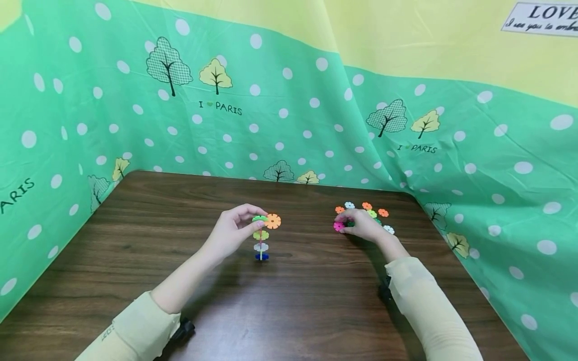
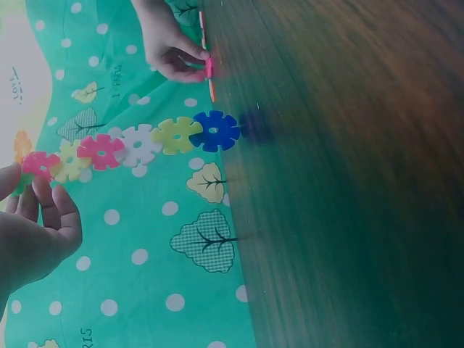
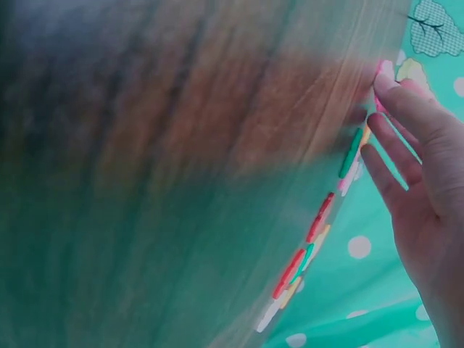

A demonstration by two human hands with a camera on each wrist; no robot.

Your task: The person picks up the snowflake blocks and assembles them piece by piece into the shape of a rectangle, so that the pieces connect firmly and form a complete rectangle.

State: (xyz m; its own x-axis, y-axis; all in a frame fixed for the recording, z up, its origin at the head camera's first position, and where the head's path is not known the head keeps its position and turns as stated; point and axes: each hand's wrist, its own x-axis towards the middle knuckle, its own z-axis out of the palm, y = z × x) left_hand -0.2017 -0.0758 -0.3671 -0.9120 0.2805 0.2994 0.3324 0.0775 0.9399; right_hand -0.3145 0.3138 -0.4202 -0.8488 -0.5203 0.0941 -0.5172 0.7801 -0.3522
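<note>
So, head view first: my left hand had a pinch on the green piece near the top of a skinny upright tower of plastic flowers, with an orange piece sticking out sideways by my fingertips. Well off to the right, my right hand was pinching a pink piece, with a bunch of loose pieces lying near it on the wooden table.

Left wrist view showed the build way better. From the blue piece at the bottom it went yellow, white, pink, yellow, pink, then the green one in my fingers, with the orange one past that. Eight pieces in all, so I'd call that a decent chunk done. The blue end was right down by the table, but it's murky there and I couldn't tell if it actually touched.

Right wrist view: pink piece between my thumb and fingertips, at one end of the loose bunch, with red, green and white ones lying flat. None of those were joined to the tower, and neither was the pink one, so my guess is that's the part that was left.
</note>
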